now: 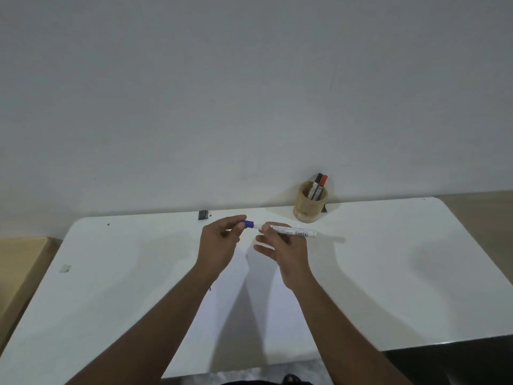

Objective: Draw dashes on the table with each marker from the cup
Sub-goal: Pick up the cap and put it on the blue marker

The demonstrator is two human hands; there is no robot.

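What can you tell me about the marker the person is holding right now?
The marker has a white barrel with small printed text and a barcode-like label, and a blue cap. It is held roughly level above the white table, cap end to the left. The right hand grips the barrel near the middle; the left hand pinches the cap. Whether the cap is fully seated cannot be told.

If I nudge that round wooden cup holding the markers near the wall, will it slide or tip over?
The round wooden cup looks squat with a wide base, so it would probably slide on the glossy white table rather than tip. The black-capped marker and orange-capped marker lean out above the rim, so a sharp push might rattle them.
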